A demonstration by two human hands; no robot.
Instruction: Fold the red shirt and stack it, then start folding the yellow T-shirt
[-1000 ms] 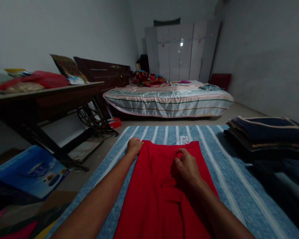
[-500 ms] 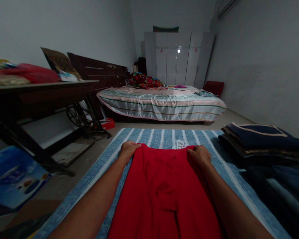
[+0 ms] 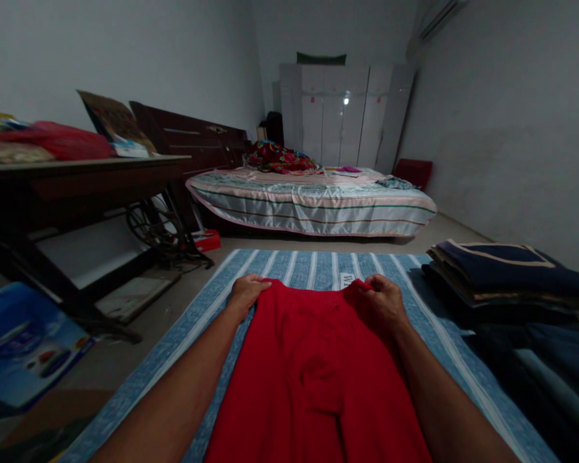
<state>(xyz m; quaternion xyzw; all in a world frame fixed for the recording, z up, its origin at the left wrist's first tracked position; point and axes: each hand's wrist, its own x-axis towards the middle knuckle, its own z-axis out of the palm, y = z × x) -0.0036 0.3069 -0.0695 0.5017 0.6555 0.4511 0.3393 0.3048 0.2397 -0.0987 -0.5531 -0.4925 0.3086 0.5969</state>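
Note:
A red garment (image 3: pixel 313 360) lies spread on a blue-and-white striped cloth (image 3: pixel 289 267), with soft creases down its middle. Its lower part runs out of view at the bottom, and I cannot tell its exact kind. At the far left corner of its top edge, my left hand (image 3: pixel 248 292) is closed on the fabric. My right hand (image 3: pixel 385 299) pinches the far right corner, which is lifted a little and bent inward. Behind that corner, a white printed label (image 3: pixel 346 280) on the striped cloth is partly covered.
Folded dark clothes (image 3: pixel 506 263) are stacked at the right, with more dark garments (image 3: pixel 535 366) nearer me. A blue printed box (image 3: pixel 29 347) stands on the left, below a sewing-machine table (image 3: pixel 139 161). Beyond are a bed (image 3: pixel 309 206) and a wardrobe (image 3: pixel 335 116).
My right hand has drawn slightly left and turned, raising and folding the garment's right corner inward. My left hand keeps its hold in nearly the same place.

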